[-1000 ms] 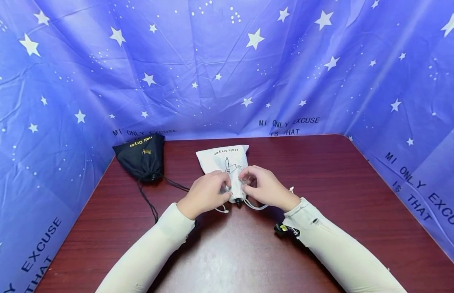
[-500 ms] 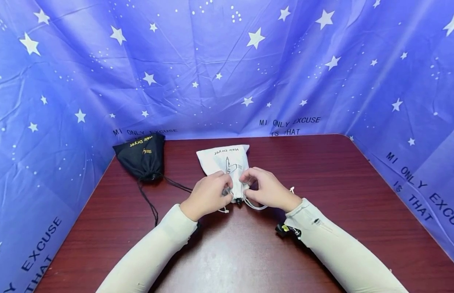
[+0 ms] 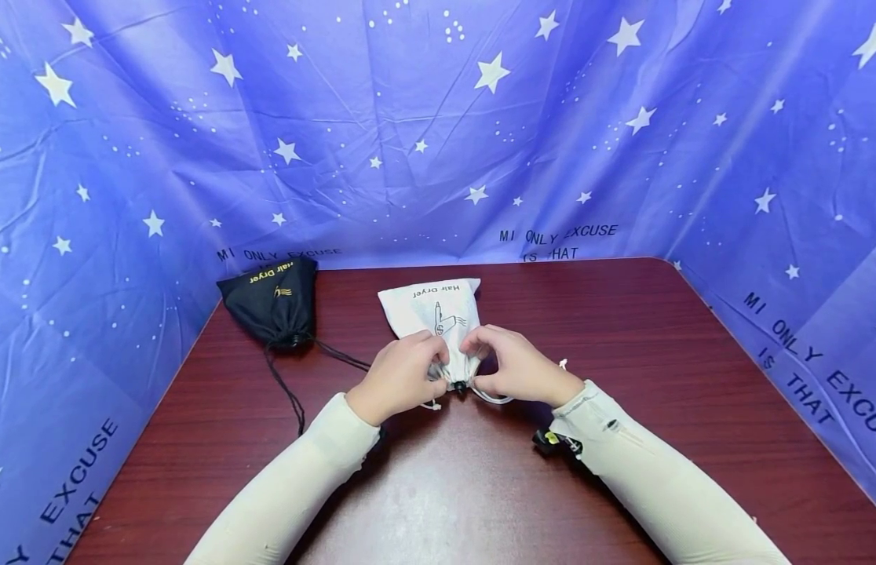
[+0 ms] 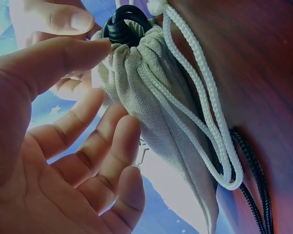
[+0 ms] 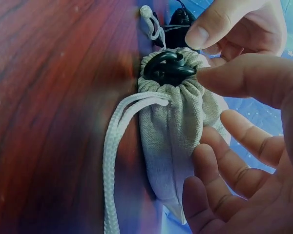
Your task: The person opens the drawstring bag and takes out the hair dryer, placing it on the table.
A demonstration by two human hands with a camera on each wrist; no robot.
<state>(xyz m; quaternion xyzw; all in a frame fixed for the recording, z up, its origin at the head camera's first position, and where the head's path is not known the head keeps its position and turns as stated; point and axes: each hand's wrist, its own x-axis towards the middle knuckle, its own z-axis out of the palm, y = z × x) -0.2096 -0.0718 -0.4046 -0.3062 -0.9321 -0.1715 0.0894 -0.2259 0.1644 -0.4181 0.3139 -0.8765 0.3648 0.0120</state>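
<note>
A white drawstring bag printed "Hair Dryer" lies on the table, its gathered mouth toward me. Black cable loops show in that mouth. My left hand is at the bag's left side, thumb tip at the rim and fingers loosely bent along the cloth. On the other side, my right hand is placed much the same, with thumb at the rim and fingers spread by the cloth. White drawstrings hang out in loops at both sides of the mouth.
A black drawstring bag with yellow lettering lies at the table's back left. Its black cords trail toward my left hand. Blue star-printed cloth stands behind and beside the dark red table.
My right hand's thumb and index finger have spread slightly apart, and the hand sits a touch lower. My left hand has shifted slightly right. Both bags stay in place.
</note>
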